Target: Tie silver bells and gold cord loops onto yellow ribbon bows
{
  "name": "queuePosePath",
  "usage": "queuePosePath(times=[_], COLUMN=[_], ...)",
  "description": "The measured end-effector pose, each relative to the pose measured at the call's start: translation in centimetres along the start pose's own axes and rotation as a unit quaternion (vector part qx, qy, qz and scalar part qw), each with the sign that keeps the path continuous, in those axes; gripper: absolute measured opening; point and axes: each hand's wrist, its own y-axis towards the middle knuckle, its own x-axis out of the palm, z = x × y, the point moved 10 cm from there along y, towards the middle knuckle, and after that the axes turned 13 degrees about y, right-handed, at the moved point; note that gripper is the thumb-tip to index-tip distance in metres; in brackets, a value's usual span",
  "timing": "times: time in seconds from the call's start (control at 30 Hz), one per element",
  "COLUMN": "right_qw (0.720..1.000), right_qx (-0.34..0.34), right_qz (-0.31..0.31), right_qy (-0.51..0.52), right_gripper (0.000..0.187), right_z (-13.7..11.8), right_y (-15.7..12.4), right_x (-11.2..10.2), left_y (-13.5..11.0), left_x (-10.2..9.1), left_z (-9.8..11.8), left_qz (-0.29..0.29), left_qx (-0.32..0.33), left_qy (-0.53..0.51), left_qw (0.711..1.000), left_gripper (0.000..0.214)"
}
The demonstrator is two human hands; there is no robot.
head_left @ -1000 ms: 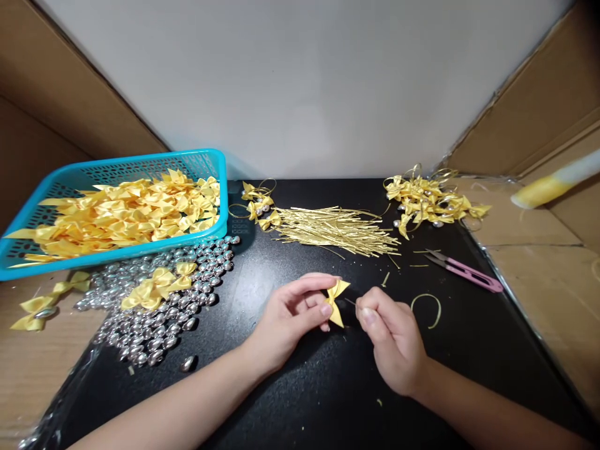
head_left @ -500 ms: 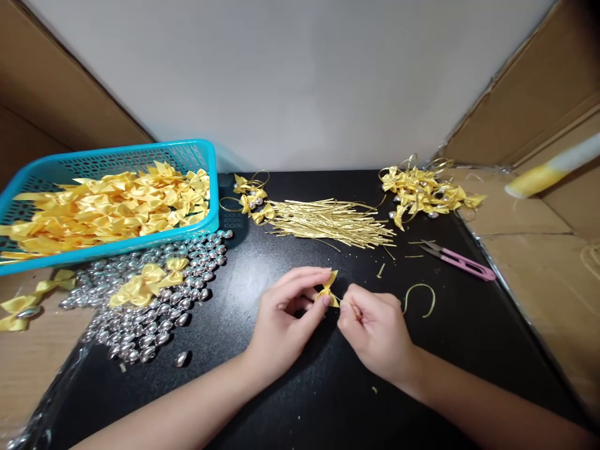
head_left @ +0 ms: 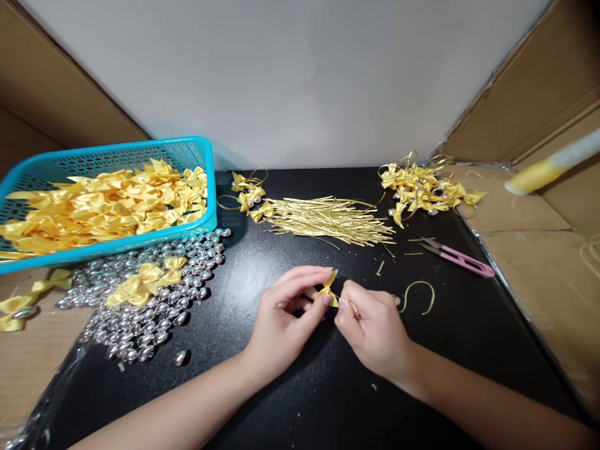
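Between the thumb and fingers of my left hand [head_left: 288,319] is a yellow ribbon bow [head_left: 329,286], its pointed tails sticking out above and below. My right hand [head_left: 372,325] is closed in a pinch right beside the bow, gripping a thin cord that runs from the bow's middle. A curled length of gold cord [head_left: 424,284] shows just past my right knuckles; whether it joins the held piece is hidden. Behind both hands lies a bundle of cut gold cords [head_left: 330,219].
At the left, a blue basket [head_left: 212,181] holds many yellow bows. Silver beads [head_left: 154,319] spread before it, with loose bows [head_left: 145,282] on top. Finished-looking bow loops [head_left: 422,187] are piled at back right, near pink thread snips [head_left: 464,259]. Cardboard walls [head_left: 525,81] flank the black table.
My right hand has shifted slightly left, closer to the bow, and less of the cord shows between my hands. My left hand keeps its hold.
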Motion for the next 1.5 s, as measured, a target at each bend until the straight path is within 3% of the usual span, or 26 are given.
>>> queuePosePath(times=[0.37, 0.53, 0.73, 0.87, 1.03, 1.33, 1.5], right_qw=[0.998, 0.992, 0.987, 0.984, 0.983, 0.992, 0.991], right_qx=[0.004, 0.032, 0.046, 0.066, 0.038, -0.018, 0.029], right_qz=[0.025, 0.067, -0.035, -0.069, -0.124, -0.097, -0.084], right_qy=[0.059, 0.106, 0.153, 0.153, 0.130, 0.072, 0.097], right_gripper=[0.026, 0.019, 0.009, 0.008, 0.007, 0.010, 0.011], right_z=[0.0, 1.0, 1.6, 2.2, 1.5, 0.6, 1.5], right_y=[-0.2, 0.1, 0.6, 0.4, 0.5, 0.6, 0.6], right_x=[-0.8, -1.8, 0.0, 0.4, 1.0, 0.4, 0.2], left_y=[0.0, 0.0, -0.1, -0.1, -0.1, 0.2, 0.2], left_x=[0.1, 0.8, 2.2, 2.5, 2.9, 3.0, 3.1], left_z=[-0.6, -1.7, -3.3, -3.8, -3.7, -3.4, -3.3], left_qz=[-0.005, -0.032, -0.114, -0.153, -0.188, -0.211, -0.216], left_qx=[-0.024, -0.093, -0.185, -0.209, -0.220, -0.217, -0.210], left_qy=[-0.033, -0.129, -0.213, -0.232, -0.258, -0.257, -0.243], left_qw=[0.999, 0.987, 0.953, 0.938, 0.922, 0.918, 0.922], left_gripper=[0.024, 0.027, 0.036, 0.037, 0.036, 0.031, 0.032])
